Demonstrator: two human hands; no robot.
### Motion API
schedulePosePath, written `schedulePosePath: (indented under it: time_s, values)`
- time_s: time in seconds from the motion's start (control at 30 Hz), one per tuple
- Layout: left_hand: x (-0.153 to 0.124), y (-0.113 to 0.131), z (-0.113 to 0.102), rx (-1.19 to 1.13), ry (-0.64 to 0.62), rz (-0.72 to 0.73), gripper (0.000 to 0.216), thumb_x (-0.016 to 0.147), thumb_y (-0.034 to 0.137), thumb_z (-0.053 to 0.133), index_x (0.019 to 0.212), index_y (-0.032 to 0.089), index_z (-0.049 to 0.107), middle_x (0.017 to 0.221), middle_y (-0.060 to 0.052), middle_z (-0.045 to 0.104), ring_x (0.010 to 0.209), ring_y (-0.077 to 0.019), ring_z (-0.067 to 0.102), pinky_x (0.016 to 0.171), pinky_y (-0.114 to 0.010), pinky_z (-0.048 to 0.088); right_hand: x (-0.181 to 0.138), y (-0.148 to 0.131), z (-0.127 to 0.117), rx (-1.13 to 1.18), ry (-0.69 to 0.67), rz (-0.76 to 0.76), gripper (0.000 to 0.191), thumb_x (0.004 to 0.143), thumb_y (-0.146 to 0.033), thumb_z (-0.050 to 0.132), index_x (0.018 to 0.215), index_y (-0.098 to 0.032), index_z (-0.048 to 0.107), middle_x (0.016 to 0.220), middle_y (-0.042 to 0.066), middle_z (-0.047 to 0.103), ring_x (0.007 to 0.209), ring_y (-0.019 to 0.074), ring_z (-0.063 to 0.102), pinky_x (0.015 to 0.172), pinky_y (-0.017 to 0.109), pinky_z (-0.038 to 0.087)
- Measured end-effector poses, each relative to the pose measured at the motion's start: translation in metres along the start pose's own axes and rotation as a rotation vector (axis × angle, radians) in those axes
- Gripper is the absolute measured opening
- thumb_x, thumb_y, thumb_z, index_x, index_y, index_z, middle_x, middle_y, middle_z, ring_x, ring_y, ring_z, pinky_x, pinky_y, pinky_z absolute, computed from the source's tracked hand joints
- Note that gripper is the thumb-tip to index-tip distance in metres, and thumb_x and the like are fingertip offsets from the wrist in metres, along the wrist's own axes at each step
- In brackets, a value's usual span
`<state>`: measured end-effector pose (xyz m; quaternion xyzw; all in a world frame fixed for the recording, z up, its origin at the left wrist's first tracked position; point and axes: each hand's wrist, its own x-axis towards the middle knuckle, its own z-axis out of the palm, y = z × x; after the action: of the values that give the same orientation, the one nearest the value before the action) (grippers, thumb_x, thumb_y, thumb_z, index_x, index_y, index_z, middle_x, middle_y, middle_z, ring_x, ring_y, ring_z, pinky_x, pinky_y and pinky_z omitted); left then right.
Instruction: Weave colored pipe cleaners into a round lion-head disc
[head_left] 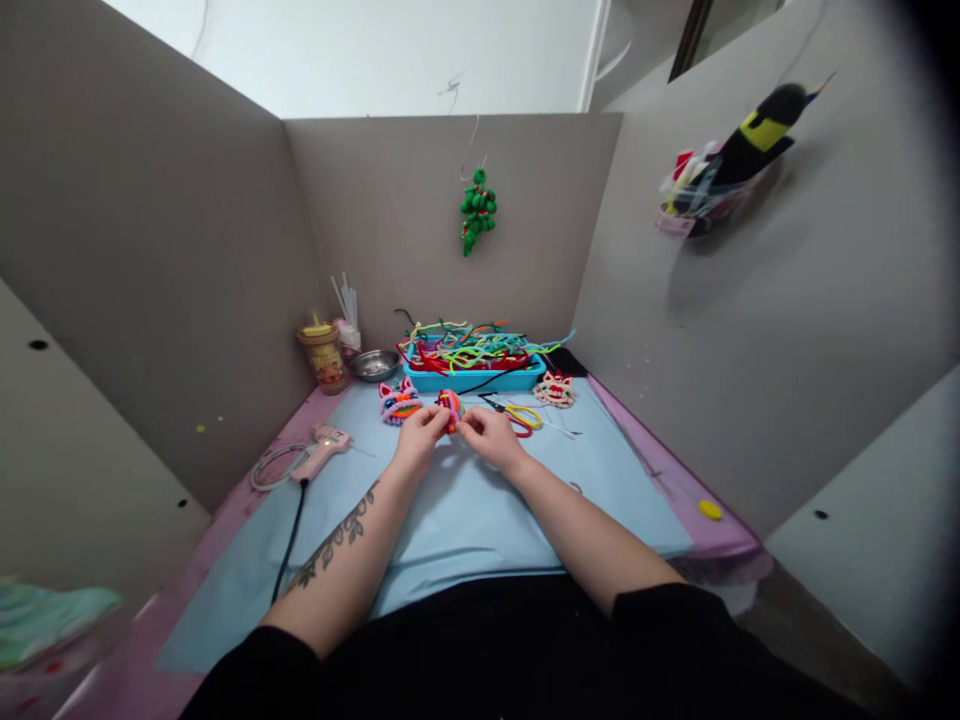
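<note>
My left hand (421, 432) and my right hand (486, 433) meet over the light blue mat (465, 510), fingers pinched together on a small red and multicoloured pipe-cleaner piece (450, 405) held between them. A finished pink and blue pipe-cleaner figure (398, 401) lies just left of my left hand. Another figure in red and white (556, 389) sits to the right. Scissors with yellow and red handles (519, 416) lie beside my right hand.
A blue tray (474, 377) heaped with coloured pipe cleaners stands at the back. A metal bowl (374, 365), a yellow-lidded cup (323, 354) and a pink glue gun (322, 447) with its cord are at the left. Grey partition walls enclose the desk; a green ornament (478, 210) hangs behind.
</note>
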<state>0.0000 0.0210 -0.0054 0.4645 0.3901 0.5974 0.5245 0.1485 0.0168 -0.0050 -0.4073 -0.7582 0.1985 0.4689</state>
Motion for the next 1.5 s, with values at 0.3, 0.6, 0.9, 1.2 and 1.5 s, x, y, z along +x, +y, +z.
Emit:
schedulePosePath:
  time_s: [0.3,0.6,0.9,1.2,1.5]
  values:
    - [0.0,-0.002,-0.002,0.041,-0.007,0.068,0.032,0.061,0.041,0.073,0.073,0.013,0.064,0.065,-0.001,0.062,0.063,-0.0124,0.057,0.069,-0.027,0.048,0.002,0.001,0.008,0.387,-0.087,0.294,0.026,0.072,-0.041,0.061,0.061,-0.017,0.059,0.05,-0.003,0.055,0.046,0.0092,0.046,0.048,0.022,0.035]
    - [-0.001,0.0,-0.001,0.04,0.011,0.099,0.026,0.064,0.039,0.07,0.07,0.014,0.062,0.063,0.001,0.059,0.059,-0.0099,0.053,0.065,-0.024,0.045,0.001,-0.009,0.009,0.678,-0.165,0.548,0.023,0.063,-0.038,0.067,0.065,-0.017,0.057,0.05,-0.003,0.055,0.038,0.0069,0.04,0.038,0.02,0.024]
    - [-0.01,0.009,0.009,-0.044,0.075,-0.027,0.031,0.055,0.039,0.075,0.064,0.014,0.059,0.062,0.001,0.056,0.063,-0.0111,0.052,0.064,-0.026,0.048,-0.006,-0.013,0.009,0.014,0.004,-0.06,0.013,0.077,-0.022,0.05,0.065,-0.018,0.054,0.062,-0.001,0.055,0.059,0.0111,0.047,0.058,0.023,0.036]
    - [-0.013,0.012,0.012,-0.082,0.103,-0.109,0.034,0.045,0.036,0.08,0.061,0.012,0.061,0.058,0.001,0.057,0.06,-0.0106,0.053,0.062,-0.025,0.046,-0.011,-0.019,0.007,-0.727,-0.144,-0.282,0.016,0.083,-0.02,0.047,0.082,-0.017,0.062,0.076,0.007,0.066,0.071,0.0179,0.055,0.058,0.027,0.031]
    - [-0.012,0.014,0.011,-0.171,0.057,-0.135,0.033,0.05,0.035,0.08,0.065,0.012,0.061,0.062,-0.002,0.06,0.063,-0.0117,0.056,0.066,-0.026,0.047,-0.01,-0.016,0.006,-0.482,-0.037,-0.029,0.017,0.082,-0.024,0.048,0.069,-0.02,0.058,0.071,0.003,0.065,0.063,0.0146,0.054,0.055,0.025,0.029]
